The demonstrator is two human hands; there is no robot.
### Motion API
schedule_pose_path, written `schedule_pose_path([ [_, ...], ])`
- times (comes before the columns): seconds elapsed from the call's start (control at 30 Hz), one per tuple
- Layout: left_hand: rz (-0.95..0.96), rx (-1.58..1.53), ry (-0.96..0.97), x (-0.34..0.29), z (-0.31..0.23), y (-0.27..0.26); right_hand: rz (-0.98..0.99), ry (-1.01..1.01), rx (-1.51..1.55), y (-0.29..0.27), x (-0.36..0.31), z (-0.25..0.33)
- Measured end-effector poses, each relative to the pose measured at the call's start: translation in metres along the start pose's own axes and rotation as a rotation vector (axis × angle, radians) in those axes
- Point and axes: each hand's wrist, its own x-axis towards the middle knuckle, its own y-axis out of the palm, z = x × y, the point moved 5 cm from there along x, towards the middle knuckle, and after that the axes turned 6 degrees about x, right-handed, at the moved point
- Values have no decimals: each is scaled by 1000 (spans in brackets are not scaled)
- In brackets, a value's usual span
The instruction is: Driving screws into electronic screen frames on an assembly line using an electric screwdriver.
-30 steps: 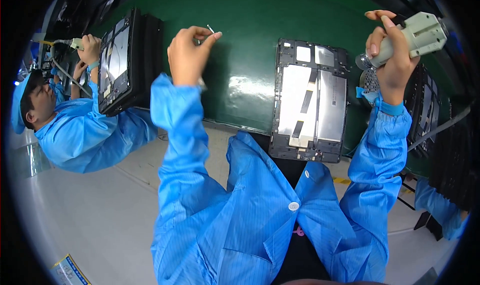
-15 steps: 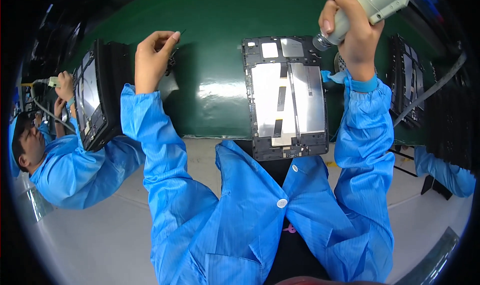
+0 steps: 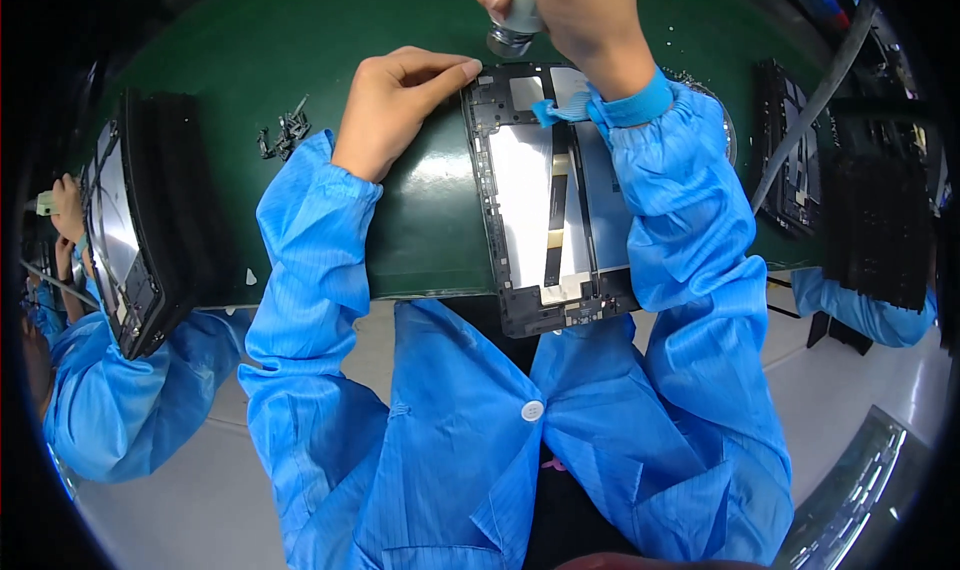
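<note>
An opened tablet [image 3: 520, 185], with a black frame and silver panels inside, lies in front of me, its near end at the table's front edge. My left hand [image 3: 400, 105] is closed in a pinch at the tablet's far left corner. The small thin black part in that pinch cannot be made out against the dark frame. My right hand [image 3: 585, 15] grips an electric screwdriver [image 3: 522, 10], pale green with a metal collar, above the table just beyond the tablet's far edge. The screwdriver's tip is not visible. My right sleeve hides the tablet's right side.
Small black parts [image 3: 287, 132] lie in a pile left of my left hand. A round metal dish [image 3: 729, 135] shows partly behind my right sleeve. Stacked tablets stand at the left [image 3: 122, 235] and right [image 3: 795, 160]. A grey cable [image 3: 815, 105] crosses the right side. A co-worker's sleeve [image 3: 130, 400] is at left.
My left hand has moved right, from beside the pile to the tablet's corner. My right hand has brought the screwdriver leftward over the far end. The tablet appears slightly tilted.
</note>
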Motion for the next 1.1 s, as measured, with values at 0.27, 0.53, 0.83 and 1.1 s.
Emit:
schedule_pose_path([
  [0.27,-16,-42,25,2,6,0,-13,25,-89,9,-3,-8],
  [0.53,40,1,-33,5,7,0,-90,129,-129,17,-10,-3],
  [0.83,134,67,-21,9,3,-6,59,29,17,12,-8,-27],
  [1.1,168,53,-20,8,9,-3,39,33,7,9,-8,-39],
])
